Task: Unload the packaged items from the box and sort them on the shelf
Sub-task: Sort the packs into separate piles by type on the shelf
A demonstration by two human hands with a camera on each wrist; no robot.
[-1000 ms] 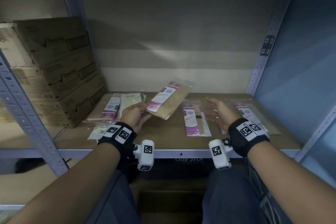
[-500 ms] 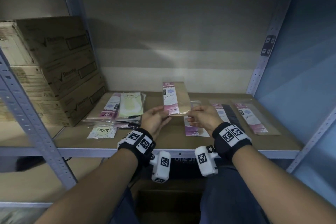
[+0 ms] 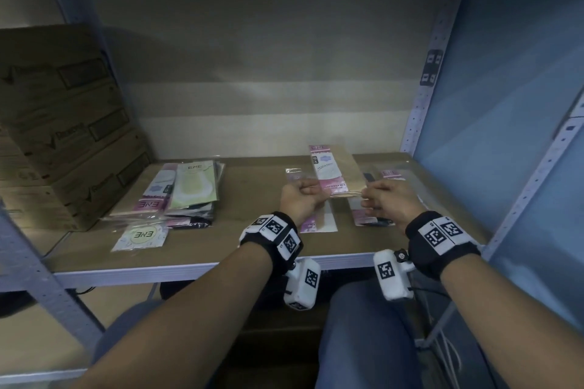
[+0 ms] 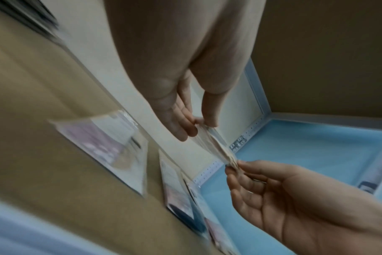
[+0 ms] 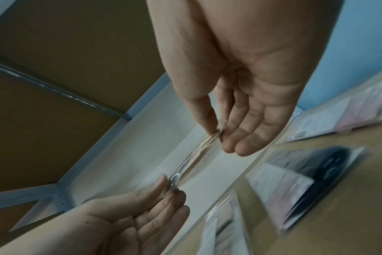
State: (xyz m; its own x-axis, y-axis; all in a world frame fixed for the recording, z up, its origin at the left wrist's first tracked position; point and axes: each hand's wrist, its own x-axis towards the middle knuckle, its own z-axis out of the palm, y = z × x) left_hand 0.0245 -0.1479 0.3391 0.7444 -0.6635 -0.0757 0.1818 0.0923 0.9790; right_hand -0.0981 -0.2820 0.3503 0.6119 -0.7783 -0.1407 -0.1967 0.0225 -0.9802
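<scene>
Flat clear packet pinched at both near corners above the shelf.

Left hand (image 3: 301,199) and right hand (image 3: 390,204) each nipping the near edge of the packet (image 3: 328,172) between thumb and fingers (image 4: 186,128), remaining fingers loose; packet raised over the shelf (image 3: 246,199), far end tilted up toward the back wall. Probably very light, thin and floppy, film likely slick, so best held by edges or corners, contents unlikely to break. Left pile (image 3: 186,189) stacked, lower packets hidden. Packets under the hands partly covered. Print too small to read beyond "ENE". Source box not identifiable. Wrist views blurred.
</scene>
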